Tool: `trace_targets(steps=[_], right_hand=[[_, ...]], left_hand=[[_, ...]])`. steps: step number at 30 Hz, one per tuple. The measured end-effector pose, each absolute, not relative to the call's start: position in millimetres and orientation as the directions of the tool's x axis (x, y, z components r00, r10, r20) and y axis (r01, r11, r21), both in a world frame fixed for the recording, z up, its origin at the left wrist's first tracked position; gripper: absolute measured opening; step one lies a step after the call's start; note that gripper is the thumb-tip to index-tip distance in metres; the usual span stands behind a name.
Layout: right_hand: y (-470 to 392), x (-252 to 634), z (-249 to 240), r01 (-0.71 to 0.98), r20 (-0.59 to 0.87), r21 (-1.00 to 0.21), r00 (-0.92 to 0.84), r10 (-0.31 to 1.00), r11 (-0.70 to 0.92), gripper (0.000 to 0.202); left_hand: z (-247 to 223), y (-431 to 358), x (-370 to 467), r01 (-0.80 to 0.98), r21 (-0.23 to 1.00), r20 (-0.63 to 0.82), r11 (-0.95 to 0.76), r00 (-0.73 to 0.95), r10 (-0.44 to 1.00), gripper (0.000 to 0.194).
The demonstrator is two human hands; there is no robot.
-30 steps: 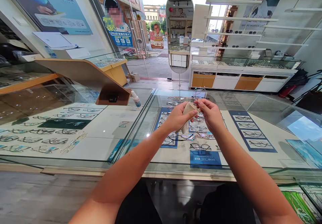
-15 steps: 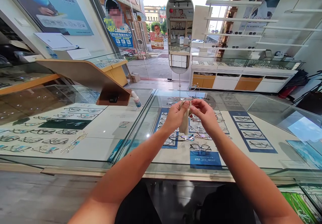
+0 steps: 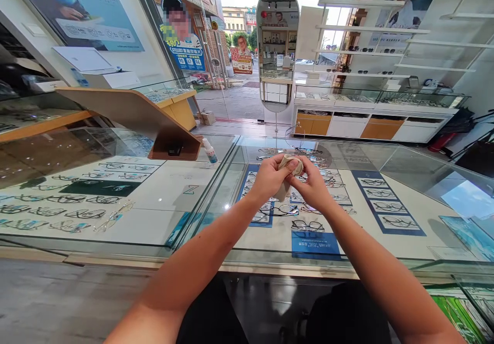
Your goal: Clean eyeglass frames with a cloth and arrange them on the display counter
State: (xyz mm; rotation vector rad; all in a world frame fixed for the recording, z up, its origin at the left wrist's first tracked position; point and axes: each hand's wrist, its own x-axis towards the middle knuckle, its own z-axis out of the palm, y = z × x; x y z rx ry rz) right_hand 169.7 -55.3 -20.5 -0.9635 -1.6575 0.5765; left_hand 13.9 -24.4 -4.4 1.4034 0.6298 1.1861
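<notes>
My left hand (image 3: 268,178) and my right hand (image 3: 312,185) meet above a glass display counter (image 3: 386,261). Between them they pinch a beige cleaning cloth (image 3: 288,168) wrapped around part of a thin-framed pair of glasses (image 3: 296,137), whose lens rim sticks up just beyond my fingers. My left hand grips the cloth, its tail hanging down past my palm. My right hand holds the glasses through the cloth from the right. Rows of spectacle frames (image 3: 306,225) lie under the glass below my hands.
A small spray bottle (image 3: 209,151) stands on the counter to the left, beside a slanted wooden stand (image 3: 131,115). A loose pair of glasses (image 3: 111,216) lies on the left glass top. An oval mirror (image 3: 277,45) and wall shelves (image 3: 370,30) stand beyond the counter.
My hands have drawn closer together and the cloth is bunched tighter around the glasses; the glasses' rim shifted slightly left and up.
</notes>
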Motion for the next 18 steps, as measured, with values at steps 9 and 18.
trace_targets(steps=[9, 18], right_hand=[[-49, 181, -15, -0.018, 0.424, -0.906, -0.022, 0.906, 0.423, 0.031], [-45, 181, -18, -0.236, 0.346, -0.91, 0.027, 0.938, 0.342, 0.031]], left_hand=[[-3, -24, 11, -0.142, 0.919, 0.394, -0.367, 0.356, 0.848, 0.048], [-9, -27, 13, -0.091, 0.925, 0.373, -0.37, 0.415, 0.83, 0.052]])
